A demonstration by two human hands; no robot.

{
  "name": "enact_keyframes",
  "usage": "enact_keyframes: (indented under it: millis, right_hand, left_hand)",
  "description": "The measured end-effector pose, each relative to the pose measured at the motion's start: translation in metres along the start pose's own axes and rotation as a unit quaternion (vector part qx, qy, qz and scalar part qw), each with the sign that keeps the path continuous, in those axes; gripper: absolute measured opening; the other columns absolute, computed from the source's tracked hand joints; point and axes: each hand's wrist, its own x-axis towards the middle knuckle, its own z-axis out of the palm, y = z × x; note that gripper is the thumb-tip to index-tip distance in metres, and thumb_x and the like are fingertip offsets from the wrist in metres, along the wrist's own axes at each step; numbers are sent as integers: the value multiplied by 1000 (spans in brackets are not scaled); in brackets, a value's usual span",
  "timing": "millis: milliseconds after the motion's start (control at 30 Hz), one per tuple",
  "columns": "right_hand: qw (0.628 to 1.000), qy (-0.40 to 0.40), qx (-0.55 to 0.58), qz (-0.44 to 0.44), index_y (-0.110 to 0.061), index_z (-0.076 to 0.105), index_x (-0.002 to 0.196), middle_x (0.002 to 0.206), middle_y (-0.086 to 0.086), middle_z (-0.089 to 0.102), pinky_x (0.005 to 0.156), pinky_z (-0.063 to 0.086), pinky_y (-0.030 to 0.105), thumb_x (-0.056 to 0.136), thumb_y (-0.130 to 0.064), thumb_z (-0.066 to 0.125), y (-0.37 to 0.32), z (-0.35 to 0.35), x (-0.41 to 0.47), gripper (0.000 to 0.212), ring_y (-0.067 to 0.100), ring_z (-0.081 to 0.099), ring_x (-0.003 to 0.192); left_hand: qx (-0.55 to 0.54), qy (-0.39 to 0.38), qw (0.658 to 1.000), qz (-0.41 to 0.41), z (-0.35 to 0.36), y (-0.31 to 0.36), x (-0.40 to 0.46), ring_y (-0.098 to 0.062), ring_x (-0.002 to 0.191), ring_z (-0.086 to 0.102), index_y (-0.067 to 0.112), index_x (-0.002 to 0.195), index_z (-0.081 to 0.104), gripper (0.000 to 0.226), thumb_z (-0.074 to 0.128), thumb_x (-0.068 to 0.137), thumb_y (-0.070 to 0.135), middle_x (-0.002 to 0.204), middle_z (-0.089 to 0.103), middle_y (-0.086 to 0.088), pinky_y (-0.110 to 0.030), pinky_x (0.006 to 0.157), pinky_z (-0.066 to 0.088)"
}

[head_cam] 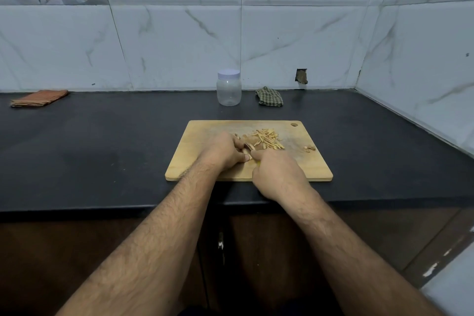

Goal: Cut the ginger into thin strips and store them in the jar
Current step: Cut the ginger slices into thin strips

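Most of the knife (248,147) is hidden: only a short stretch of blade shows between the two hands, and its handle is buried in the right hand (278,174), whose fingers curl round it with the forefinger laid forward. The left hand (225,150) is bunched with fingers curled down onto a piece of ginger (250,139), of which only a brownish edge peeks out beyond the knuckles. Just past the right hand's fingertips lies a loose heap of ginger strips (268,139) on the wooden cutting board (295,169); a few small scraps (309,147) sit further right, too small to make out. Well beyond both hands, against the wall, stands the clear jar (229,88), white lid on, nothing visible inside.
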Motion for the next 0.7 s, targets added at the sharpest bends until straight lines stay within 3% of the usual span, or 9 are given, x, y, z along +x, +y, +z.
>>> enact_keyframes:
  millis: [100,233,367,700]
  right_hand:
    - [1000,-7,-11,-8,-28,55,138,131,3,61,92,48,33,94,-9,47,-2,0,3,49,24,54,120]
    - [1000,-13,-7,-6,-25,57,137,132,5,61,93,46,33,97,-12,46,-4,-2,5,43,24,54,121]
    - [1000,-15,-16,-6,-24,57,136,131,5,61,92,49,34,95,-11,46,-3,-3,2,45,24,55,119]
    - [998,-23,-52,4,-31,41,145,116,4,62,80,56,38,95,-10,47,14,6,-36,55,22,59,99]
  left_hand:
    - [3,-5,1000,-3,1,-1,2,-15,104,63,24,116,72,35,78,82,29,107,71,6,-23,80,42]
    - [1,-3,1000,-7,0,0,2,-14,106,61,21,116,71,36,79,82,28,111,70,6,-29,93,47]
    - [2,-9,1000,-13,0,1,2,-13,108,60,22,120,68,40,78,82,30,116,68,7,-26,91,44]
    - [16,-13,1000,-2,-3,2,1,-13,121,55,26,123,67,40,75,85,29,130,64,6,-25,100,39]
